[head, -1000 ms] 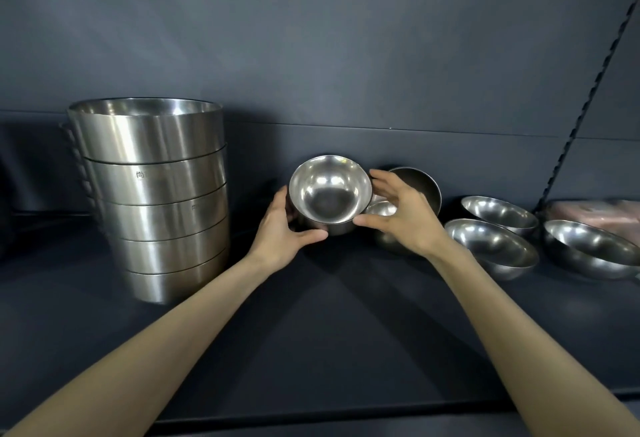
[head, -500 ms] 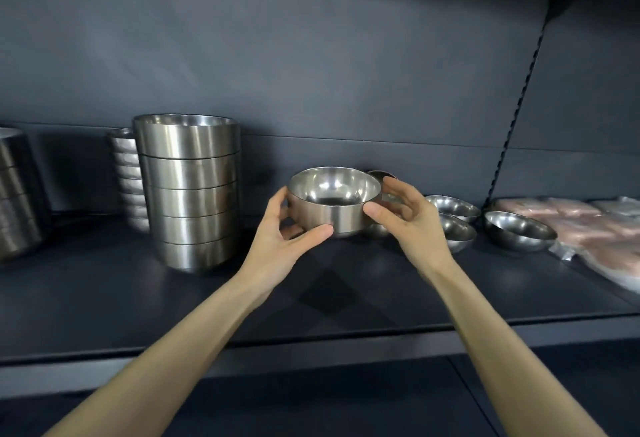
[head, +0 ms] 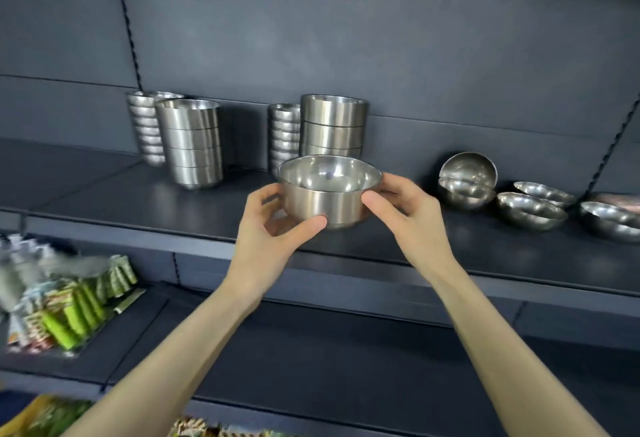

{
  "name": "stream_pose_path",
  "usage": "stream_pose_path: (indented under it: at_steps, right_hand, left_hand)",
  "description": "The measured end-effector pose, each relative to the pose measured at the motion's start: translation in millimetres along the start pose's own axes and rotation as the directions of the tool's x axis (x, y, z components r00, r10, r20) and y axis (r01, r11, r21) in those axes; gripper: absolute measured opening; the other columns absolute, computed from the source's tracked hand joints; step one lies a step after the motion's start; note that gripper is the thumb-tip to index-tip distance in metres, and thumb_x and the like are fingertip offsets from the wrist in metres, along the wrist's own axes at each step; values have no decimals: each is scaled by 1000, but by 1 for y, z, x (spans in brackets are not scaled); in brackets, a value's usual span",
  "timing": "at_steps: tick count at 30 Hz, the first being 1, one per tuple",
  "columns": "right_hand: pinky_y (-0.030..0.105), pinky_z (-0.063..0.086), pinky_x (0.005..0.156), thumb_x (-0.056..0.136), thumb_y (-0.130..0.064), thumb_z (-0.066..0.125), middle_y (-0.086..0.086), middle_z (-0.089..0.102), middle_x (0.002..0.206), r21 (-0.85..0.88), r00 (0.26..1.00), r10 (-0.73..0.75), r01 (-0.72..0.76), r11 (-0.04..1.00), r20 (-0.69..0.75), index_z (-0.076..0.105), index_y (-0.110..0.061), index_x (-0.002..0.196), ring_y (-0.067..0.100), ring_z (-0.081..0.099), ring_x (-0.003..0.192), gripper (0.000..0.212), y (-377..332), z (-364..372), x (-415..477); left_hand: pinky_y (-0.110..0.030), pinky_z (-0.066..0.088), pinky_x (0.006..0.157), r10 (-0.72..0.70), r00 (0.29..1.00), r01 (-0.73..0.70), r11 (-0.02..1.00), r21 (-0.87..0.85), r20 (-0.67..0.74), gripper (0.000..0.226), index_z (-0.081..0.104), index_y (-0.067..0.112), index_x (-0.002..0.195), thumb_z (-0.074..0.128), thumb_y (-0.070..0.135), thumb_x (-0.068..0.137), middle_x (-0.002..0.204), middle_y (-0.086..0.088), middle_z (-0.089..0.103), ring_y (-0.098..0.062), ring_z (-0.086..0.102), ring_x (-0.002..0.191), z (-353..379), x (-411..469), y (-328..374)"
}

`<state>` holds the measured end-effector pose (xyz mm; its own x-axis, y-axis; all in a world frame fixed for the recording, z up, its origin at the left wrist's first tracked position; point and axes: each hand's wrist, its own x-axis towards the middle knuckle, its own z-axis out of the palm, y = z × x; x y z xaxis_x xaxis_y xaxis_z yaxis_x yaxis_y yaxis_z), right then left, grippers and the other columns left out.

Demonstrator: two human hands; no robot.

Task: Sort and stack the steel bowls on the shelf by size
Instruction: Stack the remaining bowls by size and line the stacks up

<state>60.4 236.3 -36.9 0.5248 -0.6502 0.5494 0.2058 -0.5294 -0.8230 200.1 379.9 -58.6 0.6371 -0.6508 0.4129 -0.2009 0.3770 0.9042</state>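
I hold a steel bowl (head: 329, 190) upright in front of the dark shelf (head: 138, 201), above its front edge. My left hand (head: 273, 232) grips its left side with the thumb under the wall, and my right hand (head: 405, 211) grips its right side. Behind the bowl stands a tall stack of large bowls (head: 333, 125) with a stack of small bowls (head: 283, 135) beside it. Further left are another large stack (head: 192, 142) and a small stack (head: 147, 125). Loose shallow bowls (head: 530, 209) lie on the shelf to the right, one tilted bowl (head: 467, 168) leaning in another.
The lower shelf (head: 311, 350) holds colourful packets (head: 69, 305) at the left. Slotted uprights (head: 128, 21) run up the back panel on both sides. Pink packets (head: 620, 199) show at the far right edge of the bowl shelf.
The view has pulled back and swung left, revealing more stacks and the lower shelf. The bowl in both hands has come away from the loose bowls toward the shelf's front edge.
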Motion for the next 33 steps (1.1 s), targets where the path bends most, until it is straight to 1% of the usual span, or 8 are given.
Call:
stream_pose_path:
  at_steps: [3,8,15,19,22,27,30,33]
  right_hand:
    - [13,49,81,78,-33,75,-13,72,105,29,1000,-2,1,1000,29,67,-28,111,3,65,99,34,-17,55,-2]
    - [6,46,73,78,-31,77,-23,71,98,68,995,-19,12,998,95,66,-37,99,-5,65,92,24,-32,164,-1]
    - [14,50,80,61,-57,73,-19,71,102,65,996,-20,14,998,85,67,-30,106,1,66,98,54,-54,272,23]
    - [21,50,88,66,-43,81,-17,71,105,17,997,-35,34,999,67,64,-31,109,2,64,103,47,-58,295,60]
    - [19,49,85,71,-28,84,-17,70,105,-7,998,-63,64,998,20,63,-34,106,2,64,102,41,-54,304,92]
    - [22,50,89,76,-27,81,-13,69,111,-18,993,-111,110,994,-44,63,-30,111,5,63,106,40,-37,311,144]
    - [16,50,86,78,-29,79,-14,70,110,-33,988,-121,119,992,-91,63,-27,114,1,63,104,39,-24,314,174]
    - [14,48,87,79,-35,77,-17,68,111,-61,985,-123,116,991,-125,61,-29,117,-1,61,107,42,-12,316,197]
  left_hand:
    - [-10,50,73,33,999,-33,999,15,-30,65,50,39,112,83,39,56,114,8,66,1,64,99,-58,-5,15]
    - [-13,51,76,47,998,-44,998,49,-51,72,48,32,125,86,34,64,116,6,67,-4,65,101,-169,-5,27]
    - [-22,49,83,67,997,-64,994,83,-37,72,49,35,127,82,39,63,121,5,63,-5,65,103,-276,34,39]
    - [-14,51,77,114,993,-111,991,74,-38,75,50,31,129,84,38,63,122,2,60,-5,66,101,-297,78,40]
    - [-12,51,75,139,990,-138,989,54,-19,72,48,26,133,83,27,71,120,4,61,-5,66,98,-301,116,39]
    - [-1,43,63,182,983,-182,983,28,18,49,50,42,107,80,21,74,105,14,59,15,62,81,-296,181,27]
    - [-5,47,68,176,983,-178,984,16,60,53,50,34,117,80,26,75,110,14,61,11,62,89,-293,220,20]
    - [-13,49,81,175,979,-178,984,23,104,48,51,36,114,79,28,76,114,13,62,1,59,105,-288,254,10]
